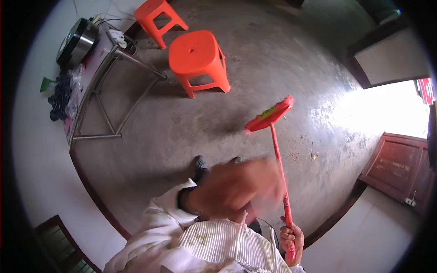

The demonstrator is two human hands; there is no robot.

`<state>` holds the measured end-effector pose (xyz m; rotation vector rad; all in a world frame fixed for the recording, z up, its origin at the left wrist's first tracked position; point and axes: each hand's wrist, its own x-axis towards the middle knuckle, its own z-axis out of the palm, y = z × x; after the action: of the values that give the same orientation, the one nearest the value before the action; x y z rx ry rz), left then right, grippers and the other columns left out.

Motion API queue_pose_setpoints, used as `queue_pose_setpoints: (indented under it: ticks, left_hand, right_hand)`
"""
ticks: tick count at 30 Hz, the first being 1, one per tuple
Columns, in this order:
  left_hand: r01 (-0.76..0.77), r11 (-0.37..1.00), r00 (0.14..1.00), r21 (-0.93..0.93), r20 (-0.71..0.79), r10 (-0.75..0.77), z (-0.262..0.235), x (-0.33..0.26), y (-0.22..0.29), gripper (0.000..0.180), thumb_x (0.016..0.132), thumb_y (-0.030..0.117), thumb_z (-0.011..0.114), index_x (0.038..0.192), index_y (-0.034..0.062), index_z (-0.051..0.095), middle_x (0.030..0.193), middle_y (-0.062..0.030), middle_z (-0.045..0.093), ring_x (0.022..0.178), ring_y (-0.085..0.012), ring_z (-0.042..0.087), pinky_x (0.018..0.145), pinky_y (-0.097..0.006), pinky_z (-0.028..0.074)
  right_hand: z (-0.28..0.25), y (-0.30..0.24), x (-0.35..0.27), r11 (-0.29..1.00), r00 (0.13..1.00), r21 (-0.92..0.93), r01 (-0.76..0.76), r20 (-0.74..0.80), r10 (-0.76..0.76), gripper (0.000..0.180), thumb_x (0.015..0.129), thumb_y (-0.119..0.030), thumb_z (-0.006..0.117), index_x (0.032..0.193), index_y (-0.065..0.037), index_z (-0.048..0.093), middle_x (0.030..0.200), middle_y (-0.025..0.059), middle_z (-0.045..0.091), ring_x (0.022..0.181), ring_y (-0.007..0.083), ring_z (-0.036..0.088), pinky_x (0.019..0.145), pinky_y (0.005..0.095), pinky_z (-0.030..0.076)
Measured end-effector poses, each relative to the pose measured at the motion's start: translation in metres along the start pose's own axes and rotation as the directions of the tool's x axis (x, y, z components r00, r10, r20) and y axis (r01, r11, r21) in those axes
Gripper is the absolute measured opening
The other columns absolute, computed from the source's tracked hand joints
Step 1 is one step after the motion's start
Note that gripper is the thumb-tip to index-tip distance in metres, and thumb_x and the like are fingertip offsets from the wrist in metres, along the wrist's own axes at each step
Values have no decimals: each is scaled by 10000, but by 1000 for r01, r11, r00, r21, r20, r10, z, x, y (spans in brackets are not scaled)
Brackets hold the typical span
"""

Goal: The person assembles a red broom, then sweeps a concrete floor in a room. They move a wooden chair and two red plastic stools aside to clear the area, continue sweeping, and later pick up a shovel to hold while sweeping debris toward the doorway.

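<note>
My right hand (291, 236) is wrapped tight around the low end of the red broom (278, 150). Its stick runs up and away, brush lifted above the floor. My left hand (236, 186) is blurry beside the stick, so I cannot tell its fingers.

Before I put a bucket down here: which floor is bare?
Bare concrete floor lies between the near orange stool, the broom head and the metal table; also right of the broom toward the wooden door. Crowded around both stools and the table.
</note>
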<state>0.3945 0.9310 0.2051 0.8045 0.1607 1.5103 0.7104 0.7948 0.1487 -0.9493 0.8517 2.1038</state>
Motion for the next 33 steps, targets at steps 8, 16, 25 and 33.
queue_pose_setpoints:
  ticks: [8,16,25,33]
  left_hand:
    - [-32,962,980,-272,-199,-24,85,69,72,142,787,-54,567,674,9,510,770,-138,588,659,-226,513,559,-296,450]
    - [0,913,998,-408,-52,-23,49,94,82,139,764,-73,583,638,-17,565,745,-211,603,607,-247,525,535,-303,455]
    - [53,744,991,-667,125,42,-2,162,97,101,757,-45,611,665,-28,572,765,-222,604,612,-251,517,564,-307,459]
    - [272,676,920,-685,392,26,-48,264,123,79,711,-61,617,665,-11,576,727,-199,588,575,-241,491,496,-296,397]
  right_hand:
    - [14,-39,46,979,997,197,-59,55,48,394,892,-142,410,1204,93,364,665,-9,355,462,24,323,349,151,340]
    - [58,-56,55,970,995,243,-30,102,5,399,895,-130,393,1170,153,336,676,7,380,470,35,388,378,177,397]
    - [126,-33,81,960,997,280,2,74,-24,353,892,-121,404,1106,157,366,683,-3,370,475,19,367,371,157,385]
    - [163,-6,117,970,996,226,88,-25,-84,226,905,-109,376,993,94,419,649,-14,356,438,12,351,335,158,350]
